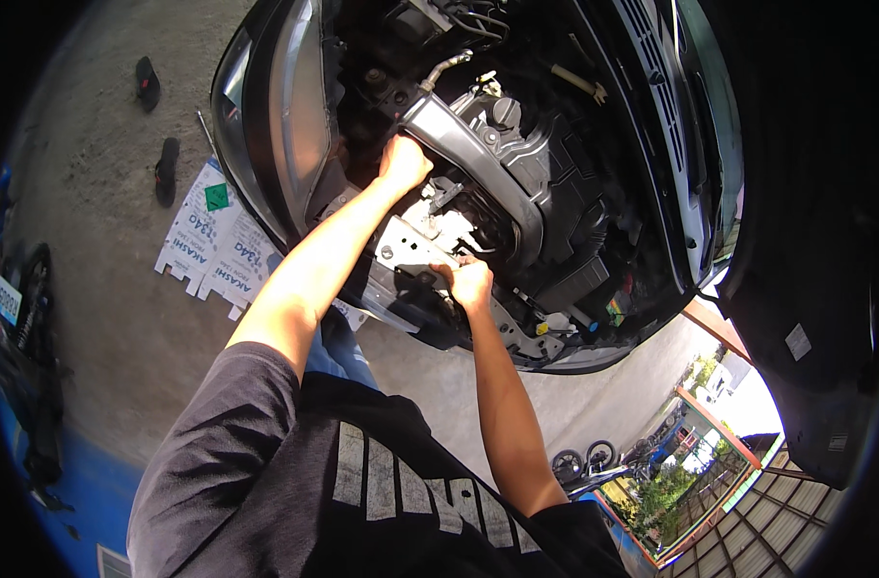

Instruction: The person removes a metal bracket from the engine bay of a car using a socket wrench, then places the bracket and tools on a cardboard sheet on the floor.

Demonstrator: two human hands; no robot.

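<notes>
In an open car engine bay, my left hand (404, 164) is closed just below the curved silver-grey duct (439, 125), its fingertips hidden among the parts. My right hand (469, 282) is also closed, lower and to the right, against the edge of a pale metal bracket (406, 250); what its curled fingers hold is hidden. Between my hands are small pale and dark fittings (444, 193). A black plastic housing (579, 270) lies to the right of my right hand, and the car's headlight (235, 72) is at the left.
The raised black hood (806, 289) fills the right side. Flattened printed cardboard (208, 260) and two dark sandals (165, 173) lie on the concrete floor at left. A dark motorcycle (30, 328) stands at the far left; bicycle wheels (570, 464) show beyond my right arm.
</notes>
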